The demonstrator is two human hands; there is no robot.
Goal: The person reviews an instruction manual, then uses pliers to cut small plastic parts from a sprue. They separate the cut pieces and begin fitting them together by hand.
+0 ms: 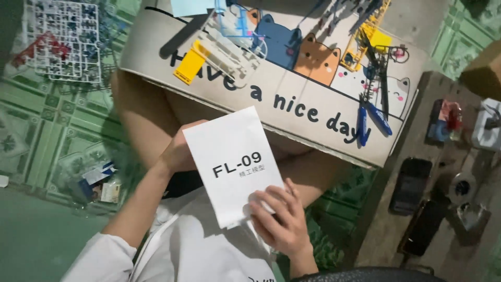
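White card fills the space between both hands: the right hand [279,222] pinches the near bottom corner of the white packet [235,164] with its fingers curled over the face; the left hand [177,154] grips the far-left edge from behind. The packet's long axis runs away from the chest toward the lap table [292,99], where blue pliers [369,121] lie beyond its far end.

Matt white paper booklet [233,164]; glossy plastic part frames [65,39].

left hand [177,151] — mostly behind booklet [234,166]
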